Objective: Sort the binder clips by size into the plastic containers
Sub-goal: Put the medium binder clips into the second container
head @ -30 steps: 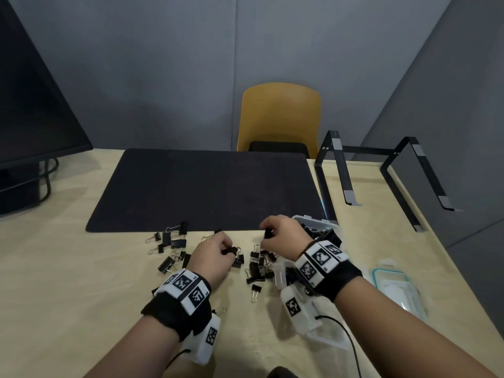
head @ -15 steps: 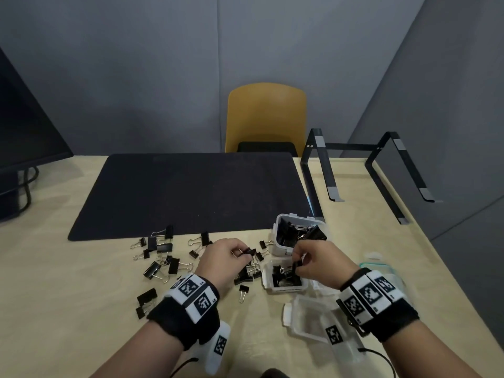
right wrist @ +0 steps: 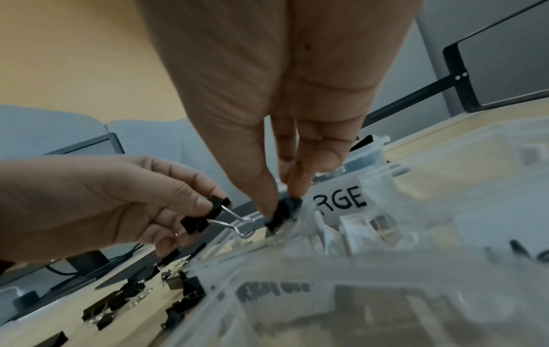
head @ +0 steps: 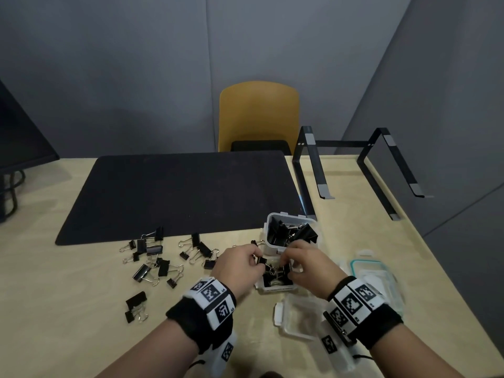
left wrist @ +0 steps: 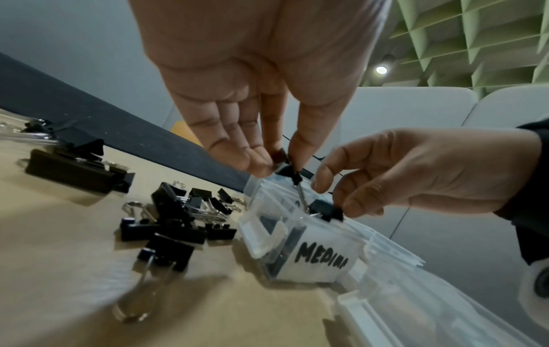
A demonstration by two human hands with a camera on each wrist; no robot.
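Both hands meet above a small clear container labelled MEDIUM (left wrist: 322,257), which holds black binder clips (head: 275,279). My left hand (head: 257,259) pinches one black clip (left wrist: 289,172) by its body, its wire handles hanging towards the container; the right wrist view shows that same clip (right wrist: 208,217). My right hand (head: 286,264) pinches another black clip (right wrist: 283,212) at the container's rim. Behind stands a clear container labelled LARGE (right wrist: 338,202), holding big clips (head: 294,233). Several loose clips (head: 161,257) of mixed sizes lie on the table to the left.
An empty clear container (head: 279,315) sits near me under my right wrist, and a teal-rimmed lid (head: 354,264) lies to the right. A black mat (head: 174,192) covers the table's middle. A black laptop stand (head: 313,170), a yellow chair (head: 259,113) and a monitor (head: 19,137) ring the table.
My left hand left the loose pile and moved right with a clip to the medium container. My right hand came back from the pile to that container, holding its clip.
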